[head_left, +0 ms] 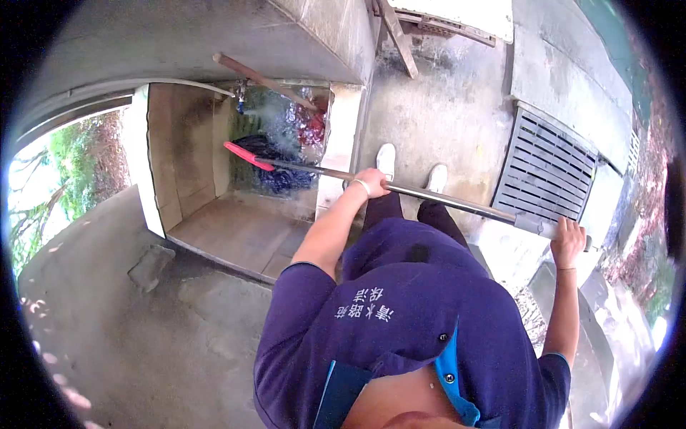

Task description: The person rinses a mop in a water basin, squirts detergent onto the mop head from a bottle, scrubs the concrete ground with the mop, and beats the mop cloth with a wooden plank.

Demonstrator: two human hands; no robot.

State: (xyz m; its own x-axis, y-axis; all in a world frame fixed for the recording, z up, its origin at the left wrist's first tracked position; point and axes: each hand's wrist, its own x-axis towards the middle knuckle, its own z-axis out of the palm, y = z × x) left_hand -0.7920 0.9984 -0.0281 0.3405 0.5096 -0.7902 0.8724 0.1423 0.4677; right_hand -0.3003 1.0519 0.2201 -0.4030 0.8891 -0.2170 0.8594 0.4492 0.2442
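I hold a long-handled mop by its metal pole, which runs slantwise across the front of my body. My left hand is wrapped around the middle of the pole. Near the pole's far right end, my right hand is closed on the dark grip part. At the left end, the mop's pink head clamp and dark strands are down inside a tiled basin. Wet, shiny water shows around the strands.
A tap sticks out over the basin. A wooden stick leans into it, near something red. A slotted drain grate lies right of my white shoes. Beyond them stands a wooden plank.
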